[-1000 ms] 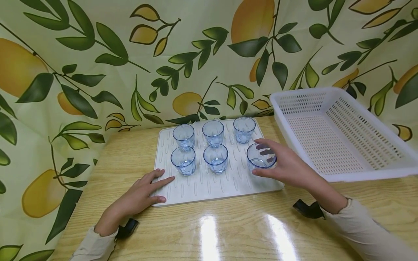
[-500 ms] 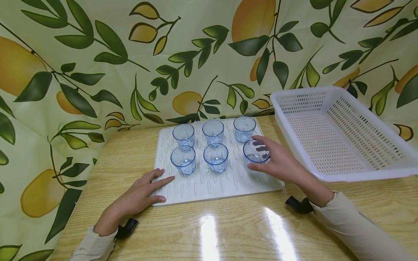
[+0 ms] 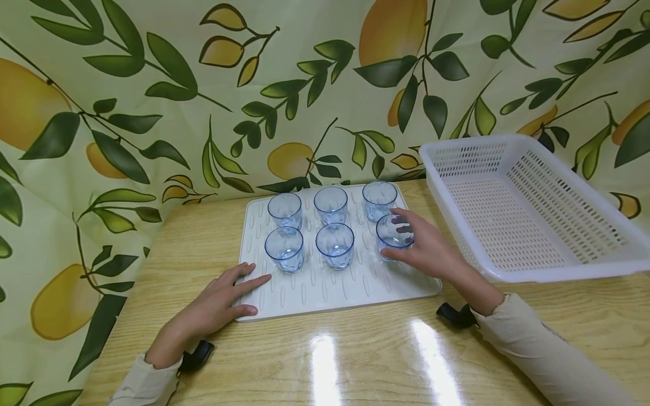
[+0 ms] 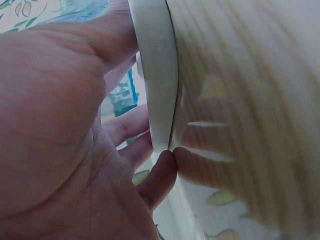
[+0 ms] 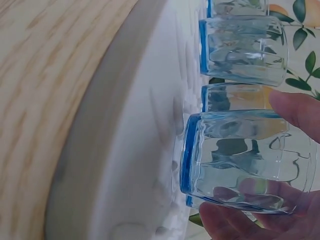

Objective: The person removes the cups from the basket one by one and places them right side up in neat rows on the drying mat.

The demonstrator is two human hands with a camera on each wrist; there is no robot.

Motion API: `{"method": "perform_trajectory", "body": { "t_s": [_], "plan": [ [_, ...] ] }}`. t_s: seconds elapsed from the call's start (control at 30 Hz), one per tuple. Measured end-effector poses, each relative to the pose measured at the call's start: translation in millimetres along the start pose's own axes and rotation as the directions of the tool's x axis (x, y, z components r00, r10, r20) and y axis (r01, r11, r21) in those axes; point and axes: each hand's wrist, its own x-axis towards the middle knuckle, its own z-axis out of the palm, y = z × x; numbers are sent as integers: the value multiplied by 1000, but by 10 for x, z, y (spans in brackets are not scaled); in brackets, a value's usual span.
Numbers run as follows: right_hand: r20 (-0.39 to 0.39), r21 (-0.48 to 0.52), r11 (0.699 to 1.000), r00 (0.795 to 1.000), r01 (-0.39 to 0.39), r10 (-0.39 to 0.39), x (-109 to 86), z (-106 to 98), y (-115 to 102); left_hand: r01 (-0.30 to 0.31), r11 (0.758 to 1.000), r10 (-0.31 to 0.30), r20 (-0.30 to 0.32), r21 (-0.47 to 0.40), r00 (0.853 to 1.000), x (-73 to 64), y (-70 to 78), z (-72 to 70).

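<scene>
My right hand (image 3: 429,248) grips a clear blue glass tumbler (image 3: 386,239) by its sides, thumb and fingers on opposite sides. This tumbler is upright at the front right of a white ribbed mat (image 3: 325,296); in the right wrist view its thick blue base (image 5: 189,155) is at the mat's surface, and I cannot tell whether they touch. My left hand (image 3: 215,301) rests at the mat's left front corner, fingers extended over the edge. Two more tumblers stand in the front row, such as the middle one (image 3: 335,248), and three behind, such as the back right one (image 3: 380,202).
A white perforated plastic basket (image 3: 487,270) stands right of the mat, with nothing seen inside. A patterned lemon cloth (image 3: 304,113) hangs behind and along the left. The wooden table (image 3: 254,361) extends in front of the mat.
My right hand has moved left and slightly back with the tumbler, bringing it nearer the back right tumbler. The left hand and the other tumblers have stayed put.
</scene>
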Motion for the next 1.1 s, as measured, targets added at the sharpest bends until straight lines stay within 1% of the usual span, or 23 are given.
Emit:
{"method": "perform_trajectory", "body": {
  "t_s": [0.3, 0.53, 0.9, 1.1],
  "plan": [
    [3, -17, 1000, 1000, -6, 6, 31, 6, 17, 6, 1000, -6, 0, -5, 1000, -2, -1, 15],
    [11, -1, 1000, 1000, 9, -9, 33, -18, 4, -3, 1000, 3, -4, 1, 1000, -2, 8, 0],
    [25, -38, 999, 1000, 1, 0, 37, 6, -5, -3, 1000, 3, -1, -7, 1000, -1, 26, -19],
    [30, -34, 999, 1000, 5, -4, 44, 6, -5, 5, 1000, -5, 0, -13, 1000, -7, 32, -21]
  ]
}}
